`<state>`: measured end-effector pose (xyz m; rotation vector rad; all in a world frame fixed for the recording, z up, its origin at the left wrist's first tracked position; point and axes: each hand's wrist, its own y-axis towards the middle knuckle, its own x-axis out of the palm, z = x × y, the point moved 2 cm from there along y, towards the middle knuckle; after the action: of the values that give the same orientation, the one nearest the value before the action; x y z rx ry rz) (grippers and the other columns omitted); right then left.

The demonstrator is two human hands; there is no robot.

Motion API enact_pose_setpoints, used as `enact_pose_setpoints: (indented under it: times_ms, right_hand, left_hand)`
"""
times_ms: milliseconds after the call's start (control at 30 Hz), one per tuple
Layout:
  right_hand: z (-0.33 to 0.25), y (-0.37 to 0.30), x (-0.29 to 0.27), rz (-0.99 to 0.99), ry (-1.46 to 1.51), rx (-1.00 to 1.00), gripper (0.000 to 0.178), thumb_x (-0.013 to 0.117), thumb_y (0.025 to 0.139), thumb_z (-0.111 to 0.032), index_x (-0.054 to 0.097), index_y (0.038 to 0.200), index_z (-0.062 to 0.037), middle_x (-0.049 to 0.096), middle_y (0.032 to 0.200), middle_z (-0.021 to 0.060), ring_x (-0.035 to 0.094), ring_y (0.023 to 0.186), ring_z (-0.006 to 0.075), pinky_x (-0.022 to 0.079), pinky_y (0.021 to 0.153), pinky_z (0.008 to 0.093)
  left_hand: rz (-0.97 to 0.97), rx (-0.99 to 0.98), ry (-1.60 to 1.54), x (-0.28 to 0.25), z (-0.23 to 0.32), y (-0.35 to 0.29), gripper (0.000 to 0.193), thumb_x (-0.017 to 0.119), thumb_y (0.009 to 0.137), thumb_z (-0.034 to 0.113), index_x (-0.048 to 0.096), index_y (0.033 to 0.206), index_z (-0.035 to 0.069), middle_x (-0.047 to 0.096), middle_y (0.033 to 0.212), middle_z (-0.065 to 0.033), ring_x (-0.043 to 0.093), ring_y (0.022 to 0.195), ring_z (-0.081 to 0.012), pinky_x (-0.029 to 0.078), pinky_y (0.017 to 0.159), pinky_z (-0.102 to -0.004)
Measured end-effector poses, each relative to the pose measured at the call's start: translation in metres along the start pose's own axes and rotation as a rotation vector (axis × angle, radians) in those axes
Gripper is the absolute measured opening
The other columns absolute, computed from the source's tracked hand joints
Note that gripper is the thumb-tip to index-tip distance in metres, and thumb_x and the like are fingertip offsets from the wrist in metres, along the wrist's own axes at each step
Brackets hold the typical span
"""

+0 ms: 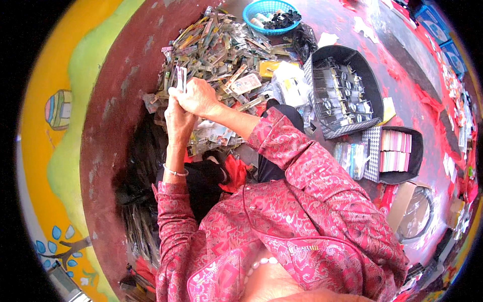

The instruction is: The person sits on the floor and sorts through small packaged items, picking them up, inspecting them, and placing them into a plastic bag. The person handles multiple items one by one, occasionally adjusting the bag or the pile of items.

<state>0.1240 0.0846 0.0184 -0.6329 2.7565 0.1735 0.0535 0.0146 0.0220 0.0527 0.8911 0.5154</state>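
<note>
Both my hands meet above the near left part of a large heap of narrow clear packets (211, 55). A slim, flat packet (181, 79), pale with dark edges, stands upright out of my grip. My left hand (177, 120) is closed around its lower end, thumb raised. Over the top of it my right hand (199, 96) is curled against the same packet, its fingertips hidden. A pinkish printed card (246, 83) lies on the heap to the right of my hands.
A blue plastic basket (247, 19) holds black bits at the back. On the right, a black fabric box (329, 130) contains metal-and-clear pieces, and a smaller checked box (371, 151) holds stacked striped strips. Plastic-wrapped packs (292, 85) sit between. A painted wall (75, 60) curves along the left.
</note>
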Motion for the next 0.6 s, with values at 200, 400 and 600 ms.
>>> enact_pose_setpoints:
  times_ms: [200,400,600]
  right_hand:
    - [0.004,0.011,0.005,0.157,0.029,-0.103,0.043,0.053,0.073,-0.035,0.058,0.058,0.0045,0.053,0.055,0.0234,0.057,0.057,0.0371,0.045,0.052,0.0418]
    - [0.021,0.032,-0.007,0.224,0.429,0.085,0.021,0.053,0.071,-0.014,0.059,0.059,0.0021,0.055,0.052,0.0071,0.051,0.045,0.0148,0.040,0.043,0.0318]
    - [0.002,0.051,-0.042,0.375,0.657,0.107,0.016,0.054,0.071,-0.011,0.057,0.062,0.0014,0.051,0.056,0.0022,0.047,0.047,0.0117,0.037,0.045,0.0256]
  left_hand:
    - [-0.293,-0.068,-0.479,-0.010,-0.005,0.012,0.044,0.059,0.065,0.008,0.046,0.105,-0.004,0.055,0.092,-0.0090,0.051,0.085,-0.0143,0.041,0.074,-0.0254]
    - [-0.494,-0.092,-0.617,-0.013,-0.029,0.016,0.054,0.060,0.072,0.031,0.047,0.111,-0.006,0.054,0.101,-0.0089,0.048,0.092,-0.0148,0.037,0.082,-0.0262]
    - [-0.274,-0.602,-1.381,-0.008,-0.057,0.022,0.064,0.033,0.084,0.051,0.050,0.106,-0.006,0.056,0.098,-0.0139,0.052,0.091,-0.0210,0.038,0.084,-0.0304]
